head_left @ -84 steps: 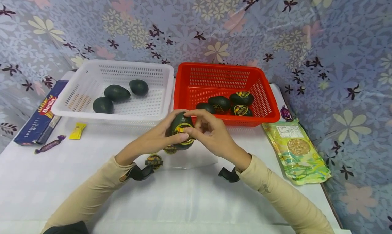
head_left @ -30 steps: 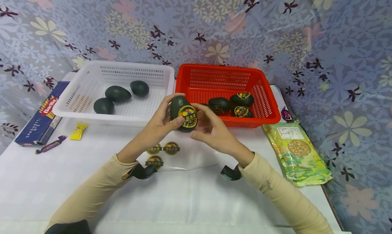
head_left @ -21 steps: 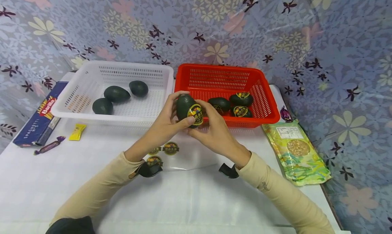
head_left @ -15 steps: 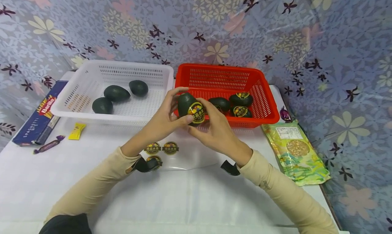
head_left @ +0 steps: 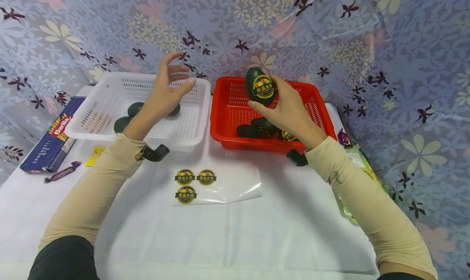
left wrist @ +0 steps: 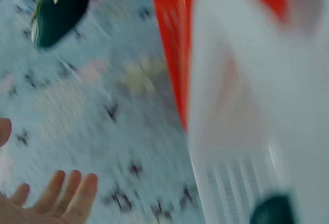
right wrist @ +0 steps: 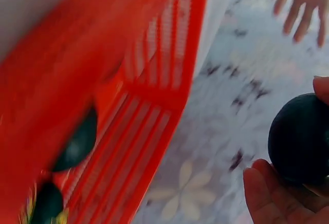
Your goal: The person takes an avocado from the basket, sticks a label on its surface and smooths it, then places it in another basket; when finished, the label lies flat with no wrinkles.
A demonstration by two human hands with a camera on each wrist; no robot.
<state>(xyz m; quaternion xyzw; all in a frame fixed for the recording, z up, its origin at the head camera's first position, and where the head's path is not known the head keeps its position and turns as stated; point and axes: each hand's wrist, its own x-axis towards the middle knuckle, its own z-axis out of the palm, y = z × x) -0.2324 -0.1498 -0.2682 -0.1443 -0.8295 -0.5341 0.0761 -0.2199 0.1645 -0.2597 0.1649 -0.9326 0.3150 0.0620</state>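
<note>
My right hand (head_left: 288, 106) grips a dark green avocado (head_left: 254, 84) above the red basket (head_left: 220, 139). A round black-and-gold fruit sticker (head_left: 263, 87) on the avocado faces me. In the right wrist view the same avocado (right wrist: 298, 139) sits between thumb and fingers. Several avocados, some with stickers, lie in the red basket. My left hand (head_left: 165, 90) holds nothing and hovers over the white basket (head_left: 198, 125), its fingers spread and slightly bent. Avocados (head_left: 121, 124) inside the white basket are partly hidden by the left forearm.
A clear sheet (head_left: 235, 182) with 3 round stickers lies on the white tablecloth before the baskets. At left are a spaghetti box (head_left: 47, 145), a wrapped candy (head_left: 63, 173) and a yellow packet (head_left: 94, 155). A green-yellow bag (head_left: 346, 208) lies at right, partly behind the right arm.
Both hands held the avocado in front of the baskets. The left hand has let go and moved up left; the right has carried the avocado up right over the red basket.
</note>
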